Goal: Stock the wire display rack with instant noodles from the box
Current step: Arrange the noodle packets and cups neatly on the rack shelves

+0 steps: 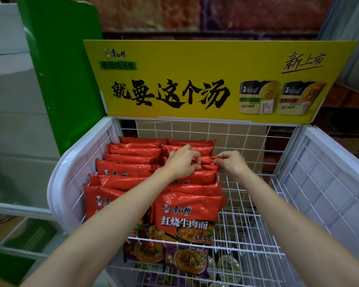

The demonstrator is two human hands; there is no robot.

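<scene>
A white wire display rack (245,206) stands in front of me. Two rows of red instant noodle packs (124,168) stand upright in its left half. My left hand (181,160) and my right hand (231,162) both pinch the top edge of one red pack (205,160) in the right-hand row, towards the back. The front pack (188,214) of that row shows its printed face. The rack's right half is bare wire. No box is in view.
A yellow advert board (216,79) rises behind the rack. A green panel (60,79) stands to the left. Purple noodle packs (174,257) and bowl noodles (228,264) lie on the lower shelf. White plastic side panels (330,183) flank the rack.
</scene>
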